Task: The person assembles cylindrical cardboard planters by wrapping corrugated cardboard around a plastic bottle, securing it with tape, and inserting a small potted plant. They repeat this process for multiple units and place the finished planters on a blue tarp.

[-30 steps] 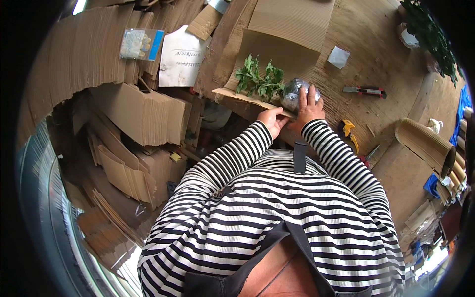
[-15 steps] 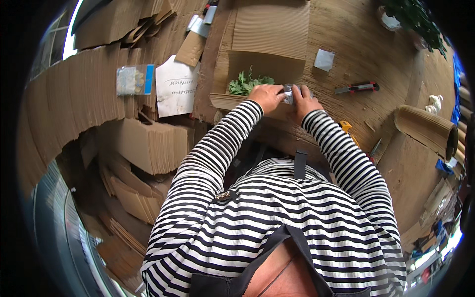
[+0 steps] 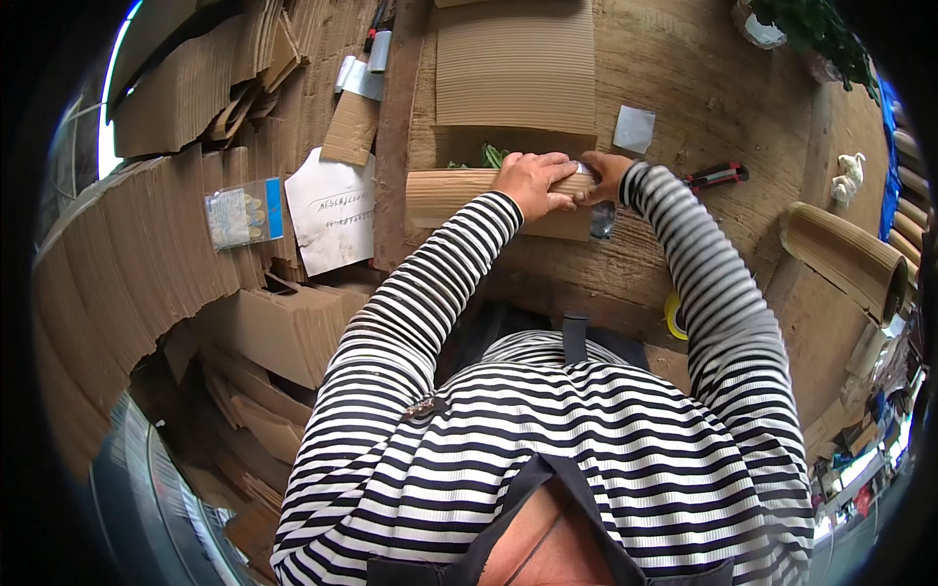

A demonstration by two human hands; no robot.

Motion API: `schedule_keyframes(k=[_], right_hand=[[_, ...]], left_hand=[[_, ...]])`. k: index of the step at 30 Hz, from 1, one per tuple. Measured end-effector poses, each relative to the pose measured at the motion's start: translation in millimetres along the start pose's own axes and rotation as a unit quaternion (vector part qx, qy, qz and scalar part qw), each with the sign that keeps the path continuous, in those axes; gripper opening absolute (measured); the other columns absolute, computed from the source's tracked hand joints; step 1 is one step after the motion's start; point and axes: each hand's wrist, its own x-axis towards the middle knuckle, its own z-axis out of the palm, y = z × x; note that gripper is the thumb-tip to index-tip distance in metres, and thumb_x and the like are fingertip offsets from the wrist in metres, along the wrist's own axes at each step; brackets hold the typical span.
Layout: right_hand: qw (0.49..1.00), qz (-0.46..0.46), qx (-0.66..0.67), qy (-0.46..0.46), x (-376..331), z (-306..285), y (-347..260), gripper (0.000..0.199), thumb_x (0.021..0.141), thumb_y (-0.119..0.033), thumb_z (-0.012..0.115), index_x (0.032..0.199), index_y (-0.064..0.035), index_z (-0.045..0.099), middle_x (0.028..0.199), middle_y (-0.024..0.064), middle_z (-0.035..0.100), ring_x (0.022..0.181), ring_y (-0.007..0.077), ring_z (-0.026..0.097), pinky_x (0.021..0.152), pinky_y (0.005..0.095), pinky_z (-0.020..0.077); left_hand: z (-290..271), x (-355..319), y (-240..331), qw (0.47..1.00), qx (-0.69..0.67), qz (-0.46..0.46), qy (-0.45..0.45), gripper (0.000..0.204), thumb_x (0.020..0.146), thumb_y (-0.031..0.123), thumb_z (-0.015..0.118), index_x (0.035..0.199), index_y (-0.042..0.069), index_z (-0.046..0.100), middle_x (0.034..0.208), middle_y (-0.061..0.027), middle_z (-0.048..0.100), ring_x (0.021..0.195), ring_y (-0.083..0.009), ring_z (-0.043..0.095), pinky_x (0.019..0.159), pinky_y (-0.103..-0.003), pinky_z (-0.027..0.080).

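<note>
A sheet of corrugated cardboard (image 3: 513,78) lies ridged side up on the wooden table, its near part curled into a roll (image 3: 445,193). Green leaves (image 3: 494,154) peek out behind that roll; the rest of the plant is hidden. My left hand (image 3: 532,186) is closed over the top of the roll, fingers pointing right. At the roll's right end, my right hand (image 3: 610,178) grips the cardboard with its fingers bent, partly hidden. A piece of clear plastic (image 3: 603,221) sticks out below the right end.
A red and black utility knife (image 3: 721,175) and a white paper square (image 3: 635,128) lie to the right. Farther right are a finished-looking cardboard tube (image 3: 845,262) and a potted plant (image 3: 816,34). Cardboard stacks (image 3: 147,215) crowd the left. Yellow tape (image 3: 675,317) sits by my right forearm.
The cardboard's near edge has curled up over the leaves, covering most of them. My right hand has shifted from the clear plastic to the roll's right end; my left now presses on the roll.
</note>
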Motion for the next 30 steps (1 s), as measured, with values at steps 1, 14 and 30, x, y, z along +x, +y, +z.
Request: schedule_keyframes(k=[1,14,30], right_hand=[[0.99,0.055,0.032,0.125,-4,20,13,0.088,0.079,-0.046,0.079,0.147,-0.0081,0.038,0.144,0.0171,0.048,0.118,0.037,0.058,0.097,0.0443,0.0506],[0.943,0.054,-0.155,0.29,-39,62,-35,0.099,0.066,-0.026,0.083,0.149,-0.0072,0.031,0.153,0.014,0.032,0.141,0.0451,0.024,0.112,0.0447,0.0407],[0.977,0.079,-0.068,0.186,-26,5,-40,0.109,0.056,-0.033,0.091,0.145,-0.0055,0.033,0.15,0.0158,0.036,0.137,0.0462,0.033,0.112,0.0467,0.0393]], left_hand=[[-1,2,-2,1.0,-0.012,0.002,-0.008,0.061,0.082,0.044,0.073,0.137,0.019,0.059,0.141,-0.0027,0.055,0.126,-0.0246,0.051,0.109,-0.043,0.033],[-18,79,-50,0.972,-0.086,-0.038,-0.215,0.06,0.101,0.052,0.042,0.141,0.008,0.052,0.14,-0.0173,0.055,0.129,-0.0354,0.051,0.11,-0.04,0.039],[-36,36,-15,0.994,-0.007,0.108,-0.009,0.106,0.057,0.04,0.09,0.141,-0.004,0.042,0.143,-0.0232,0.047,0.134,-0.0365,0.044,0.111,-0.045,0.036]])
